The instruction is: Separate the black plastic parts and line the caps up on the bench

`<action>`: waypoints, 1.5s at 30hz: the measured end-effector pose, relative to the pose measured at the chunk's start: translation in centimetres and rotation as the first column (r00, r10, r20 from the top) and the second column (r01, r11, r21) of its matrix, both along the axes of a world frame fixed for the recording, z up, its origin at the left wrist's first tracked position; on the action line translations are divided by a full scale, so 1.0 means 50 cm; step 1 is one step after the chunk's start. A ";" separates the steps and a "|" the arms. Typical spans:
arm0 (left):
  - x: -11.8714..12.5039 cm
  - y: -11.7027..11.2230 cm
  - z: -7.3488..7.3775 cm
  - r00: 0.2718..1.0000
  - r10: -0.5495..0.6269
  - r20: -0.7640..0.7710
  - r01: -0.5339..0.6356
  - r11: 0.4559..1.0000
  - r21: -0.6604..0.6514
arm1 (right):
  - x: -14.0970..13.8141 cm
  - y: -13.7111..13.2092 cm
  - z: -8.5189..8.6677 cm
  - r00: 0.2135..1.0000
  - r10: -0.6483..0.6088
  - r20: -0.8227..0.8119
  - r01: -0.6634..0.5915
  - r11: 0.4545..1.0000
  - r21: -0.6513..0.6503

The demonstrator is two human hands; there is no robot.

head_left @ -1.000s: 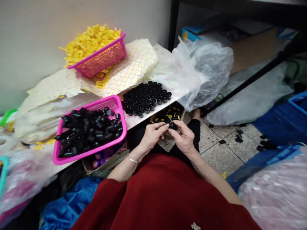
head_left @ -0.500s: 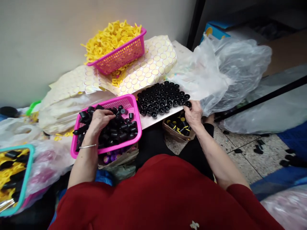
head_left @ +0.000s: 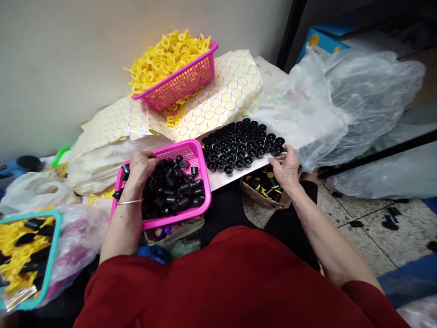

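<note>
My left hand (head_left: 139, 168) reaches into the pink basket (head_left: 200, 157) of loose black caps (head_left: 174, 189), its fingers curled down among the caps. My right hand (head_left: 286, 166) rests at the table edge beside the rows of upright black caps (head_left: 242, 141), its fingers pinched close to the nearest cap of the group. What the pinch holds is hidden. Below the right hand a small cardboard box (head_left: 264, 189) holds black and yellow parts.
A second pink basket (head_left: 184, 82) heaped with yellow rings sits at the back on sheets of round stickers (head_left: 225, 95). A big clear plastic bag (head_left: 334, 100) lies to the right. A teal tray (head_left: 27, 255) of yellow and black parts is at the lower left. Black caps lie scattered on the floor (head_left: 375, 223).
One second ago both hands worked together on a cap in my lap. They have since parted: the left went into the pink basket, the right to the rows of upright caps.
</note>
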State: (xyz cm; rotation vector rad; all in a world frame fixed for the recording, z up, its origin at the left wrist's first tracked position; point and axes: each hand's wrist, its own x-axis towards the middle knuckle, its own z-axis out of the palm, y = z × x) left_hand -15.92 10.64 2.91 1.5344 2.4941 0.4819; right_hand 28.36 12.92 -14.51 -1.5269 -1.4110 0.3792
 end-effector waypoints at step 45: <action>-0.016 0.000 -0.015 0.951 -0.124 -0.283 0.080 0.984 -0.161 | -0.053 -0.145 0.017 0.971 0.218 -0.097 -0.222 0.975 -0.031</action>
